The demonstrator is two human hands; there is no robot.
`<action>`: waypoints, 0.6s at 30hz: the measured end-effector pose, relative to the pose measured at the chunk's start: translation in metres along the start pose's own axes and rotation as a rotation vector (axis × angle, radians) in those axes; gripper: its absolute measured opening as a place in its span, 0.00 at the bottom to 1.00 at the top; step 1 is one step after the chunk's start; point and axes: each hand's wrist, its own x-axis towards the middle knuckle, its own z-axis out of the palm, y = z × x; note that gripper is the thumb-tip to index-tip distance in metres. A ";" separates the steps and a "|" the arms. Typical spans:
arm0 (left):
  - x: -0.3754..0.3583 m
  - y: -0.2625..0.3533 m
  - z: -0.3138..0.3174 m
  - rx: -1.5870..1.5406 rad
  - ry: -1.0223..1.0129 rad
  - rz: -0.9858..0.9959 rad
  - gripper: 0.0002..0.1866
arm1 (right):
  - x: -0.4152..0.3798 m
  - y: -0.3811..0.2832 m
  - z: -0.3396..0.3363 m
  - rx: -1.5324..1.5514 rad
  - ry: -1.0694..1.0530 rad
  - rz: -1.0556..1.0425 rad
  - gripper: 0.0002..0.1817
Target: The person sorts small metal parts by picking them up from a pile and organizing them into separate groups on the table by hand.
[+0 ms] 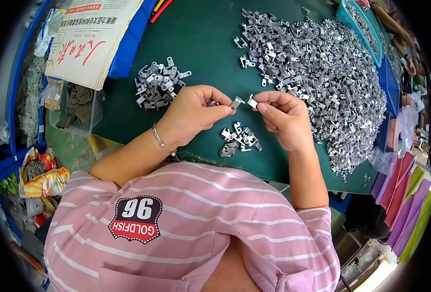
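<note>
Between the fingertips of my left hand (193,114) is a small bent metal bracket (236,103); another metal piece shows partly behind its fingers. My right hand (287,119) pinches a second metal bracket (253,101) by its lower end. The two brackets are close to each other with a small gap between them. Below the hands lies a small cluster of brackets (239,138) on the green tabletop (196,44). Beyond my left hand sits a medium pile of brackets (158,82). A very large heap of similar brackets (317,68) spreads to the right of my right hand.
At the upper left, a newspaper (86,39) lies over a blue bin (129,48), above a clear plastic box (97,114) holding dark cloth. A turquoise basket (378,46) with metal parts stands at the upper right. Another person's hand (410,65) is near the right edge.
</note>
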 end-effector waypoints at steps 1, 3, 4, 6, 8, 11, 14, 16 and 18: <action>0.000 -0.001 0.001 -0.013 -0.012 -0.003 0.04 | -0.002 0.001 0.000 0.033 -0.013 -0.008 0.09; -0.001 -0.001 0.001 -0.023 -0.024 -0.007 0.04 | -0.004 0.002 -0.002 0.069 -0.026 -0.017 0.09; -0.002 0.000 0.001 -0.114 -0.085 -0.019 0.04 | -0.005 0.004 -0.005 0.166 -0.093 -0.019 0.09; -0.003 -0.003 0.001 -0.205 -0.147 -0.035 0.04 | -0.006 0.010 -0.008 0.266 -0.159 -0.020 0.09; -0.002 -0.011 0.000 -0.402 -0.325 -0.072 0.04 | -0.005 0.019 -0.011 0.561 -0.310 -0.086 0.08; -0.005 -0.011 0.004 -0.455 -0.392 -0.156 0.06 | -0.011 0.032 -0.013 0.779 -0.378 -0.048 0.09; -0.001 -0.013 0.007 -0.513 -0.400 -0.270 0.09 | -0.017 0.024 -0.005 0.854 -0.352 0.052 0.08; 0.003 -0.017 0.006 -0.752 -0.442 -0.361 0.13 | -0.017 0.023 -0.006 0.878 -0.321 0.105 0.07; 0.007 -0.012 0.006 -0.754 -0.432 -0.369 0.15 | -0.011 0.028 -0.014 0.820 -0.434 -0.075 0.07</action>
